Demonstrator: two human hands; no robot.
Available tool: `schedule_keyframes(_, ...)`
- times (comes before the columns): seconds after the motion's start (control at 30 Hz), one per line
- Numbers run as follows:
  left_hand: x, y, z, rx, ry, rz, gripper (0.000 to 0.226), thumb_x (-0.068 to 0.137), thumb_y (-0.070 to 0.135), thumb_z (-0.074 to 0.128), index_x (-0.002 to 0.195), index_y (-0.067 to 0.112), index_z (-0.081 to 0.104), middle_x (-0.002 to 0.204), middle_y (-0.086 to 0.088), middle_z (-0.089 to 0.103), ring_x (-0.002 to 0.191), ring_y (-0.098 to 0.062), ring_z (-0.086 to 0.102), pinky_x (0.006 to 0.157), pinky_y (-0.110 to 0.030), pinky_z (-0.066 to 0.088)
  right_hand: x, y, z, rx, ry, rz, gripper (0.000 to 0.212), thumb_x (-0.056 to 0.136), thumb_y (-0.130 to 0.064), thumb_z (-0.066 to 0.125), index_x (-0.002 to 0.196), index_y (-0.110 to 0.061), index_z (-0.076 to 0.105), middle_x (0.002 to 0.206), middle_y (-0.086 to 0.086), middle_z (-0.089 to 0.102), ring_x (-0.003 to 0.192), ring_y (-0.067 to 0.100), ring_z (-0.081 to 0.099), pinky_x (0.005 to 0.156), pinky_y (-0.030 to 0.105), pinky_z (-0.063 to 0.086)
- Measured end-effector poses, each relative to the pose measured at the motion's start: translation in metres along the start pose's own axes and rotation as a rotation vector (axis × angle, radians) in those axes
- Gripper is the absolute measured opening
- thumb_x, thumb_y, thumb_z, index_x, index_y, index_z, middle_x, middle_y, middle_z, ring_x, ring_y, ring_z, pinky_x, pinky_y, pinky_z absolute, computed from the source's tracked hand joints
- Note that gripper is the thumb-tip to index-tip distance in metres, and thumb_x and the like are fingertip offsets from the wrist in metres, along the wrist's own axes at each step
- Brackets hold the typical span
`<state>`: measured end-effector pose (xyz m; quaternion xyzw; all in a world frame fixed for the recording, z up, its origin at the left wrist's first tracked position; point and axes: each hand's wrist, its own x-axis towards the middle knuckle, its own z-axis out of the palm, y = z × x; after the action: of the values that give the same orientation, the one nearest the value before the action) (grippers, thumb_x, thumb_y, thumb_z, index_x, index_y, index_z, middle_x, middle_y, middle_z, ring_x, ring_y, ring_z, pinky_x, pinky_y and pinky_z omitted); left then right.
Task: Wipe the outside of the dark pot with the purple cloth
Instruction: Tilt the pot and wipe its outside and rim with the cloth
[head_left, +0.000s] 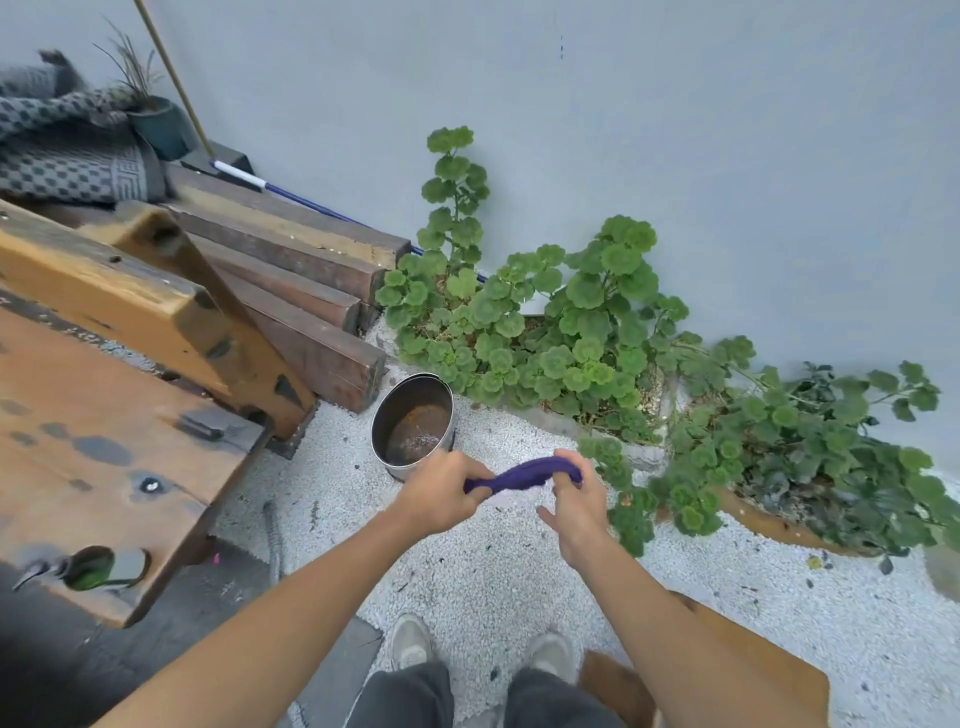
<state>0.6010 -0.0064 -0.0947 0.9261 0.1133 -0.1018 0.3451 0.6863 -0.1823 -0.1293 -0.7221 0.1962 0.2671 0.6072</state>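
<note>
1. Grey wall (675, 130) fills the 12 to 3 o'clock area.
2. White gravel ground (467, 571) runs from centre down to 5 o'clock.
3. Wooden worktop (93, 415), worn and stained, sits at 9 o'clock; dark timber beams (291, 270) are stacked behind it at 10 o'clock.
4. Green leafy plants (582, 332) grow along the wall base, 1 to 4 o'clock.
5. Patterned grey blanket (62, 156) is heaped at 10 o'clock, far corner.
6. Dark pot (413, 421) stands on the gravel just left of centre, open side facing the camera, brownish residue inside; neither hand touches it.
7. Purple cloth (524, 475) is stretched between both hands, just at 4 o'clock of the pot, held in the air.
8. Left hand (441, 493): grip clamped on the cloth's left end, fingers curled round it.
9. Right hand (574, 499): grip pinches the cloth's right end with the fingertips.
10. Two grey shoes (410, 642) are at 6 o'clock.
</note>
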Motion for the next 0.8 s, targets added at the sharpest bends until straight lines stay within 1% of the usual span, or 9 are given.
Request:
schedule_keyframes(0.13,0.04,-0.014,0.052,-0.018,0.055,0.06,0.013,0.081,0.027,0.063,0.085,0.027,0.076,0.069,0.003,0.072,0.067,-0.021,0.062,0.063,-0.028,0.046,0.059,0.02,0.01,0.133,-0.1,0.018,0.031,0.108,-0.019,0.045,0.104,-0.043,0.066,0.118,0.003,0.067,0.112,0.028,0.061,0.072,0.049,0.052)
schedule_keyframes(0.27,0.078,-0.043,0.12,-0.093,0.155,0.085,0.014,0.085,0.028,0.066,0.092,0.024,0.078,0.061,0.004,0.061,0.059,-0.013,0.047,0.06,-0.024,0.03,0.129,0.056,0.02,0.23,-0.17,0.025,0.026,0.109,-0.022,0.044,0.108,-0.04,0.064,0.102,0.01,0.063,0.09,0.031,0.057,0.064,0.048,0.05)
schedule_keyframes(0.37,0.108,-0.067,0.163,-0.157,0.176,0.093,0.013,0.085,0.025,0.066,0.09,0.02,0.077,0.06,0.005,0.06,0.057,-0.012,0.046,0.058,-0.021,0.032,0.184,0.087,0.03,0.322,-0.191,0.02,0.021,0.106,-0.025,0.051,0.104,-0.04,0.065,0.102,0.01,0.064,0.083,0.025,0.057,0.06,0.034,0.046)
schedule_keyframes(0.47,0.139,-0.097,0.202,-0.158,0.161,0.133,0.015,0.083,0.03,0.064,0.089,0.02,0.074,0.064,-0.001,0.066,0.059,-0.014,0.052,0.061,-0.027,0.039,0.232,0.121,0.042,0.474,-0.254,-0.02,0.011,0.101,-0.025,0.062,0.109,-0.033,0.062,0.101,0.007,0.071,0.081,0.024,0.066,0.066,0.035,0.054)
schedule_keyframes(0.53,0.156,-0.12,0.22,-0.147,0.148,0.154,0.023,0.085,0.04,0.061,0.095,0.025,0.075,0.076,0.005,0.075,0.068,-0.009,0.065,0.068,-0.026,0.049,0.264,0.142,0.051,0.494,-0.334,0.022,0.027,0.098,-0.04,0.062,0.121,-0.026,0.059,0.102,0.007,0.072,0.08,0.024,0.07,0.069,0.038,0.058)
schedule_keyframes(0.6,0.17,-0.149,0.229,-0.088,0.222,0.18,0.027,0.089,0.044,0.055,0.095,0.026,0.074,0.087,0.01,0.076,0.08,-0.008,0.065,0.074,-0.028,0.048,0.294,0.154,0.059,0.475,-0.422,0.076,0.049,0.098,-0.057,0.05,0.121,-0.016,0.065,0.109,0.01,0.074,0.088,0.026,0.073,0.08,0.041,0.057)
schedule_keyframes(0.67,0.186,-0.192,0.236,0.02,0.368,0.122,0.026,0.093,0.043,0.051,0.1,0.026,0.07,0.098,0.008,0.072,0.096,-0.015,0.061,0.08,-0.031,0.046,0.323,0.168,0.068,0.5,-0.488,0.06,0.053,0.102,-0.057,0.041,0.108,-0.014,0.073,0.11,0.01,0.076,0.093,0.025,0.074,0.083,0.038,0.06)
schedule_keyframes(0.73,0.204,-0.238,0.237,0.17,0.468,-0.04,0.029,0.091,0.04,0.049,0.113,0.024,0.061,0.112,0.0,0.064,0.11,-0.023,0.055,0.085,-0.038,0.047,0.346,0.175,0.076,0.507,-0.52,0.037,0.052,0.105,-0.052,0.04,0.096,-0.017,0.076,0.099,0.005,0.079,0.085,0.021,0.076,0.072,0.034,0.063)
schedule_keyframes(0.8,0.219,-0.28,0.24,0.331,0.405,-0.208,0.042,0.092,0.039,0.051,0.127,0.016,0.051,0.124,-0.008,0.055,0.119,-0.031,0.049,0.09,-0.046,0.046,0.372,0.185,0.083,0.493,-0.529,0.016,0.048,0.104,-0.054,0.042,0.1,-0.019,0.074,0.1,0.003,0.079,0.086,0.021,0.076,0.071,0.035,0.063)
